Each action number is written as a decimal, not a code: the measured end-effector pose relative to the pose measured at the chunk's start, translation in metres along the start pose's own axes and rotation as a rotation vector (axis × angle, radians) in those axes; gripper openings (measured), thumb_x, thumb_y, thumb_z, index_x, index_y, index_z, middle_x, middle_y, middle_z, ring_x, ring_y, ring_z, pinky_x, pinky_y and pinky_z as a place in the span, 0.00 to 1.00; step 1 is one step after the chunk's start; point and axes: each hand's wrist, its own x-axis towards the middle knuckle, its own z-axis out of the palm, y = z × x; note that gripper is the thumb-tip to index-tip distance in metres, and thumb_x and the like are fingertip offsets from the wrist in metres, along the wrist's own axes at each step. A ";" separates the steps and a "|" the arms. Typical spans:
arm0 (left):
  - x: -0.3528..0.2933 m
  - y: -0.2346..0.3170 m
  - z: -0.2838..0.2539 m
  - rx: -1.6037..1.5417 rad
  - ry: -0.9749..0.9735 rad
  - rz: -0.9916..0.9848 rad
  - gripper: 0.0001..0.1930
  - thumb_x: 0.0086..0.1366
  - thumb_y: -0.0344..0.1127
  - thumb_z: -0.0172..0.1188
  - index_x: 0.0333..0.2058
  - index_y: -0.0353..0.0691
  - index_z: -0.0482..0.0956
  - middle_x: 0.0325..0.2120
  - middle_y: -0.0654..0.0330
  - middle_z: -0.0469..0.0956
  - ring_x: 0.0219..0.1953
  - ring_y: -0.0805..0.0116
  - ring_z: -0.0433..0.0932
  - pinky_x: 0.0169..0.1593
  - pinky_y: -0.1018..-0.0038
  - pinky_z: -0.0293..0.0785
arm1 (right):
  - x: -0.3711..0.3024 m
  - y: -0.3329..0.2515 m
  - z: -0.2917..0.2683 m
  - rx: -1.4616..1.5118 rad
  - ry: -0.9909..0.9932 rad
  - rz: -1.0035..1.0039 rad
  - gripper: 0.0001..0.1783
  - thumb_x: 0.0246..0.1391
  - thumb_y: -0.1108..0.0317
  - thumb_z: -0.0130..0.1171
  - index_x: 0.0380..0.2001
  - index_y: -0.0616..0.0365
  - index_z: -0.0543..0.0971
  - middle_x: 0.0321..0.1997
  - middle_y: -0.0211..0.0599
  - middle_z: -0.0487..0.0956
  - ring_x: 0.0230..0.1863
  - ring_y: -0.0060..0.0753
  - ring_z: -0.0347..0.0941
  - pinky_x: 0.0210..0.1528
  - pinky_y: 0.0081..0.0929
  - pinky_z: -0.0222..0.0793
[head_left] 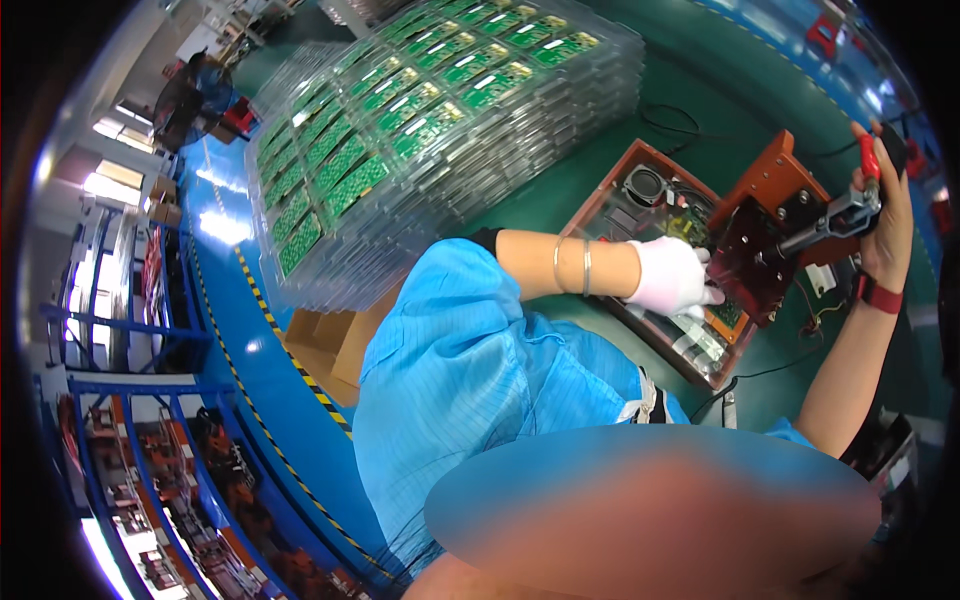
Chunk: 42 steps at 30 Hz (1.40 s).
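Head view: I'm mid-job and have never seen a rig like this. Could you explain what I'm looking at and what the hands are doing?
There is no robot here, just a person's two hands. The one picture comes from a wide fisheye camera worn on the head, looking down, so straight edges bend near the rim; its left is the person's left.

The left hand, in a white glove, reaches over a reddish-brown framed box. Its fingertips are near a dark red plate; whether they grip anything is unclear. The bare right hand is at the red handle of a metal clamp; how firmly it grips, I can't tell.

On the green table, beside the box, stand stacked clear trays with green circuit boards.
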 end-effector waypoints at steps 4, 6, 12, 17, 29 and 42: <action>0.004 -0.009 0.010 0.017 -0.004 -0.059 0.15 0.68 0.48 0.58 0.36 0.42 0.82 0.30 0.51 0.82 0.32 0.45 0.79 0.40 0.54 0.79 | 0.004 0.004 -0.002 0.034 -0.018 0.025 0.30 0.64 0.59 0.65 0.64 0.62 0.73 0.57 0.37 0.83 0.31 0.13 0.70 0.36 0.09 0.67; 0.006 -0.011 0.019 0.023 0.059 -0.035 0.15 0.68 0.49 0.58 0.38 0.42 0.81 0.31 0.50 0.82 0.32 0.43 0.79 0.40 0.53 0.79 | 0.003 0.003 -0.004 0.033 -0.005 0.031 0.29 0.64 0.60 0.64 0.63 0.63 0.73 0.58 0.38 0.83 0.30 0.13 0.70 0.35 0.08 0.67; 0.018 0.008 0.016 0.043 -0.202 -0.244 0.14 0.66 0.45 0.59 0.41 0.41 0.80 0.35 0.46 0.81 0.32 0.43 0.79 0.39 0.53 0.80 | 0.002 0.001 -0.002 0.037 0.019 0.024 0.28 0.64 0.61 0.65 0.62 0.63 0.74 0.57 0.38 0.83 0.30 0.13 0.69 0.34 0.08 0.67; 0.032 0.011 0.046 0.012 -0.256 -0.404 0.12 0.64 0.41 0.59 0.41 0.41 0.80 0.36 0.46 0.80 0.33 0.43 0.79 0.38 0.53 0.80 | 0.005 0.001 -0.002 0.034 0.057 0.038 0.28 0.64 0.60 0.65 0.62 0.63 0.73 0.57 0.37 0.83 0.29 0.13 0.70 0.34 0.08 0.67; -0.016 -0.014 0.001 -0.209 0.270 0.134 0.15 0.54 0.26 0.59 0.42 0.40 0.80 0.38 0.50 0.79 0.38 0.50 0.77 0.45 0.55 0.78 | 0.002 0.003 -0.004 0.006 0.067 0.027 0.27 0.65 0.59 0.63 0.61 0.63 0.75 0.59 0.36 0.82 0.32 0.13 0.71 0.38 0.09 0.68; -0.286 -0.222 -0.313 0.737 0.319 -1.315 0.12 0.65 0.35 0.52 0.41 0.46 0.83 0.38 0.60 0.86 0.38 0.52 0.83 0.45 0.62 0.77 | 0.001 0.002 0.002 -0.012 0.054 0.017 0.26 0.69 0.59 0.58 0.63 0.63 0.73 0.61 0.39 0.80 0.28 0.14 0.64 0.32 0.11 0.63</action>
